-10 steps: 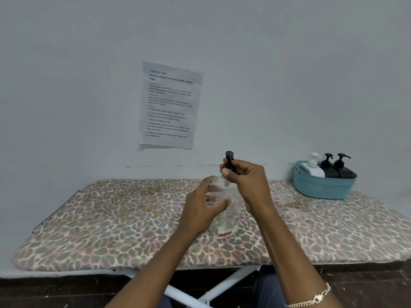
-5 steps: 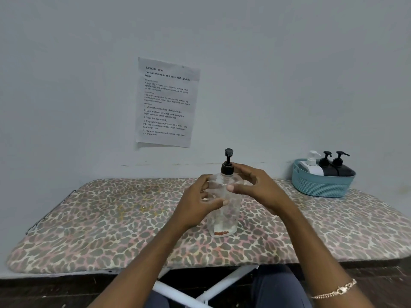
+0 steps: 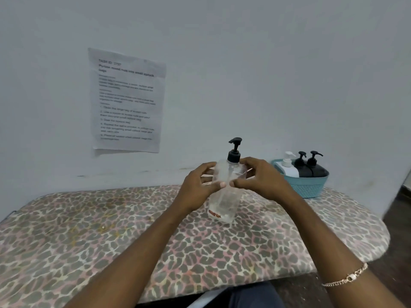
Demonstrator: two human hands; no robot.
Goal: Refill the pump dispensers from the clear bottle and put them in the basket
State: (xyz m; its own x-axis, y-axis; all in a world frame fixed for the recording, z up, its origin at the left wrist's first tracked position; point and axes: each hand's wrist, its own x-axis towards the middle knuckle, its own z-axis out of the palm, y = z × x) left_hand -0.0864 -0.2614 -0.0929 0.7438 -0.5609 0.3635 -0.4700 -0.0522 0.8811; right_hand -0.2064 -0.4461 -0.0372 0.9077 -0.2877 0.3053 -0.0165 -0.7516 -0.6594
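Note:
A clear bottle (image 3: 224, 203) with a black pump top (image 3: 234, 152) stands a little tilted on the leopard-print board (image 3: 111, 236). My left hand (image 3: 198, 187) grips its upper body from the left, thumb in front. From the right, my right hand (image 3: 260, 178) curls round the bottle's shoulder, its thumb meeting the left thumb. A little clear liquid shows at the bottle's bottom. A teal basket (image 3: 309, 185) at the back right holds a white dispenser (image 3: 288, 166) and two black dispensers (image 3: 311, 166).
The board stands against a white wall with a printed paper sheet (image 3: 126, 101) taped to it. The board's right end curves off just past the basket, with dark floor (image 3: 398, 210) beyond. A bracelet circles my right wrist.
My right hand has left the pump top and come down round the bottle's shoulder. The left hand keeps its grip. The bottle now rests on the board.

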